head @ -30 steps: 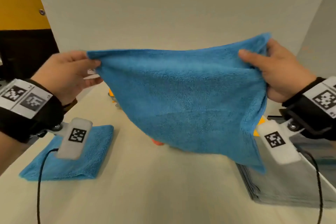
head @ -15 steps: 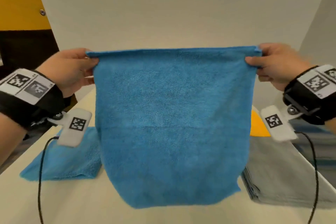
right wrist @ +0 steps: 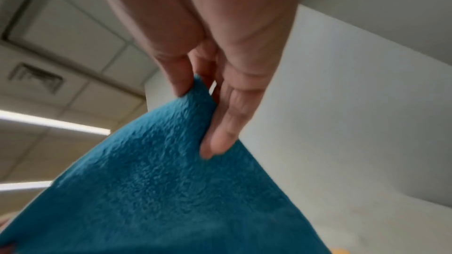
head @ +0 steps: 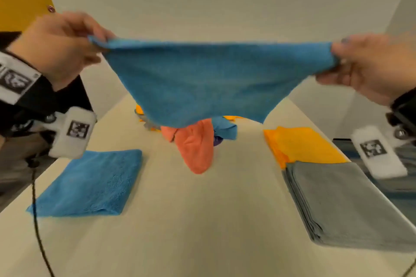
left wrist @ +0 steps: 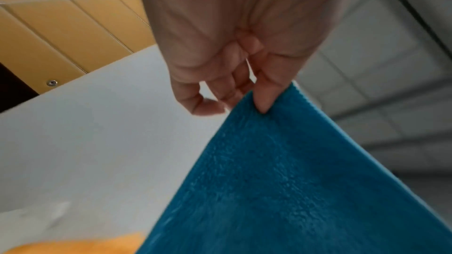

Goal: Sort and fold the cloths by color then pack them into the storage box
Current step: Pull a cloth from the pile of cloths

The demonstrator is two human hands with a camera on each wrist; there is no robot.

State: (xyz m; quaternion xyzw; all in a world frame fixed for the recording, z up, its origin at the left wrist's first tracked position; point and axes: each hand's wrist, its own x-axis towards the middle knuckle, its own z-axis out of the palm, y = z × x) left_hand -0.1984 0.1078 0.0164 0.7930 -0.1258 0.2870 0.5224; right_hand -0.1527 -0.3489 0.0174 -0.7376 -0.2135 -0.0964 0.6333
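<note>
Head view: left hand (head: 60, 51) and right hand (head: 369, 67) pinch the blue cloth (head: 207, 81) by its top corners, stretched above the table (head: 202, 220). Left wrist: thumb and fingers (left wrist: 264, 96) nip the corner. Right wrist: same pinch. Soft, light, floppy; corners look the best hold.

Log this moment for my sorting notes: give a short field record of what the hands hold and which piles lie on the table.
held: blue cloth, stretched in the air
left hand: pinches one top corner
right hand: pinches the other corner
left pile: folded blue cloth
right piles: grey stack, orange cloth behind it
unsorted: heap with coral cloth mid-table
</note>
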